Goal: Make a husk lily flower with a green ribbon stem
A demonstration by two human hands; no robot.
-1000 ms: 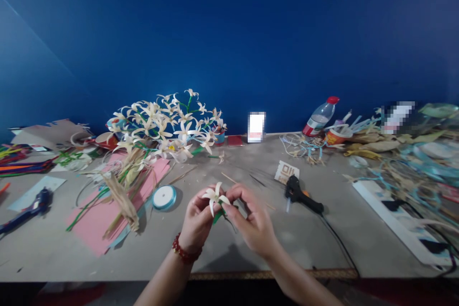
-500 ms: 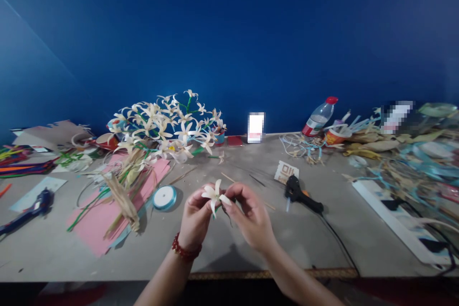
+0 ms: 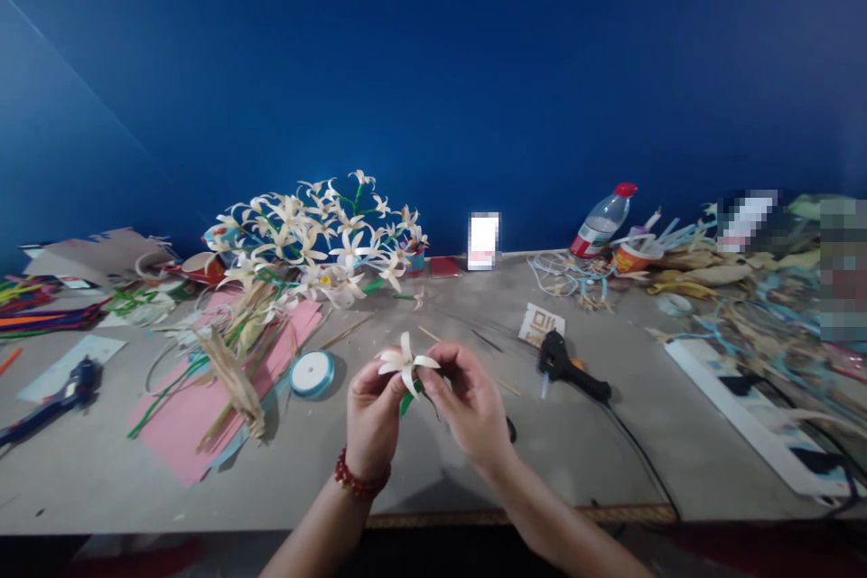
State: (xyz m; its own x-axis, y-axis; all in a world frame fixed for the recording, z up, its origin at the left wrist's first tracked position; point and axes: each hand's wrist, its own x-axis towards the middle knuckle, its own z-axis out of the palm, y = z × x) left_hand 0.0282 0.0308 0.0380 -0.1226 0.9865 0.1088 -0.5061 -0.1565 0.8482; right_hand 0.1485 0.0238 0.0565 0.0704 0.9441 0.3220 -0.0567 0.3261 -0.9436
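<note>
A small cream artificial flower (image 3: pixel 407 364) with narrow curved petals is held between my two hands over the middle of the table. My left hand (image 3: pixel 374 415), with a red bead bracelet (image 3: pixel 362 476) at its wrist, pinches it from the left. From the right, the thumb and fingers of my right hand (image 3: pixel 467 402) close on the petals. A bit of green (image 3: pixel 406 404) shows below the bloom; the rest of its stem is hidden by my hands. Beyond them stands a bunch of similar cream flowers (image 3: pixel 349 246) on green stems.
A ribbon spool (image 3: pixel 312 374) and pink paper (image 3: pixel 177 433) under dried husks (image 3: pixel 234 379) lie left. Right are a black glue gun (image 3: pixel 573 368), a tilted bottle (image 3: pixel 602 221) and a white power strip (image 3: pixel 738 420). A blue glue gun (image 3: pixel 58 397) lies far left.
The flower has turned slightly in my fingers, so more petals and more green show now. My left wrist has shifted a little to the right.
</note>
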